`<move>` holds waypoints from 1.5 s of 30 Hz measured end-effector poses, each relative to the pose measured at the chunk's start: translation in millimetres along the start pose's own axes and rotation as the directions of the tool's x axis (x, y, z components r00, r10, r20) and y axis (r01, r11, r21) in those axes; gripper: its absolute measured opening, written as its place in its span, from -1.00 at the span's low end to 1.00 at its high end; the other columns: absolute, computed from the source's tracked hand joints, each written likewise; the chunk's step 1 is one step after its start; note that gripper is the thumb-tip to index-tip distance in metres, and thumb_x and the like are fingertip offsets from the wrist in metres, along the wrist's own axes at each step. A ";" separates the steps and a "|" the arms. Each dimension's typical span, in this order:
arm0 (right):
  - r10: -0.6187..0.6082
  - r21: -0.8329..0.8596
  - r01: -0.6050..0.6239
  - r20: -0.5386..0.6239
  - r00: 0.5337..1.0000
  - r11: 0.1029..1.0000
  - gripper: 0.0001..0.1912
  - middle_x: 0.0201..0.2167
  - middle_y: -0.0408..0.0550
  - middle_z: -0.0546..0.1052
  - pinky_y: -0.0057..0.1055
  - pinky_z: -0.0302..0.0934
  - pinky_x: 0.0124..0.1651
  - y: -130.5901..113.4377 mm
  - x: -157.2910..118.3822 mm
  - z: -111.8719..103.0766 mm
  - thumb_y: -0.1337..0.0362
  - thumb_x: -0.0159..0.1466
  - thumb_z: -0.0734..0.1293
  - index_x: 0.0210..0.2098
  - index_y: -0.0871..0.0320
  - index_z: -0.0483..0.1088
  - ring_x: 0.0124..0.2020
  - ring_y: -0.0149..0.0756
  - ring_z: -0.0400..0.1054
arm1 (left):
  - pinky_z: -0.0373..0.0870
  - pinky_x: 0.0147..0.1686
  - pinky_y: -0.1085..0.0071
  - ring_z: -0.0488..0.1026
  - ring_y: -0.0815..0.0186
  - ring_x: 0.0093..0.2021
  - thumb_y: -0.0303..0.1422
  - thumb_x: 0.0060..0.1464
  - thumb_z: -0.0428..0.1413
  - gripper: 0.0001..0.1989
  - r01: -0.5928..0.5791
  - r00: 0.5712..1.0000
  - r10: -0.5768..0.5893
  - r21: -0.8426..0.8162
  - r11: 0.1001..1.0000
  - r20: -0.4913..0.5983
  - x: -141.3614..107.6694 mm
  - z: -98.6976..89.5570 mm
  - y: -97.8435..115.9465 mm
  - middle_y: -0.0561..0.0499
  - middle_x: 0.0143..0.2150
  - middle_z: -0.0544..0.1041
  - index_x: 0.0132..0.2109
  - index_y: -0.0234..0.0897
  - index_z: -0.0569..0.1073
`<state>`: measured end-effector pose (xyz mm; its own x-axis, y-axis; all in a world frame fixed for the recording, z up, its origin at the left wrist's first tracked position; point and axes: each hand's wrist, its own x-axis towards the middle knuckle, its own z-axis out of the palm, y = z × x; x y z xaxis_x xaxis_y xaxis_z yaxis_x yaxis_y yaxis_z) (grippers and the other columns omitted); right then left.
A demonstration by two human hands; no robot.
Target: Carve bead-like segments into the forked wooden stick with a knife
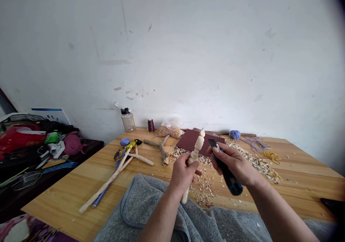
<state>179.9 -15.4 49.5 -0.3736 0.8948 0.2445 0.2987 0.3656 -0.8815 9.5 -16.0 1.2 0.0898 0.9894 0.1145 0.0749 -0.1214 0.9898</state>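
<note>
My left hand [183,173] is wrapped round a pale carved wooden stick [199,144], tilted with its upper end pointing up and away from me. Rounded sections with notches between them run along the stick, and its lower end shows beneath my hand. In my right hand [238,162] is a black and blue utility knife [228,173], held just right of the stick with its head pointing up and left. Knife and stick are apart. Wood shavings [205,188] are strewn over the table below both hands.
A grey towel [145,195] covers the table's [61,199] front edge. Peeled sticks [107,182] lie left, near a forked branch [161,150]. Behind are a maroon board [185,141], a bottle [128,121], a thread spool [151,125], a plastic bag [169,129] and blue yarn [234,134].
</note>
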 end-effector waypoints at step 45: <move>-0.239 -0.753 0.155 -0.004 0.971 0.640 -0.73 -0.55 -0.14 0.45 -0.45 -0.07 -0.47 15.9 5.5 20.2 0.19 0.31 0.06 -0.36 0.10 0.31 -0.54 -0.39 0.30 | -0.02 -0.74 0.54 0.18 0.48 -0.79 -0.15 0.07 0.02 -0.75 0.020 0.987 -0.030 0.066 0.998 0.160 -7.8 -7.3 8.9 0.18 -0.69 0.25 -0.38 -0.26 0.35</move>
<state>164.9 -9.9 28.6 -0.4310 0.7824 0.4495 0.7945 0.5652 -0.2221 2.2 -24.3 9.7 0.2456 0.9669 0.0692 0.1416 -0.1064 0.9842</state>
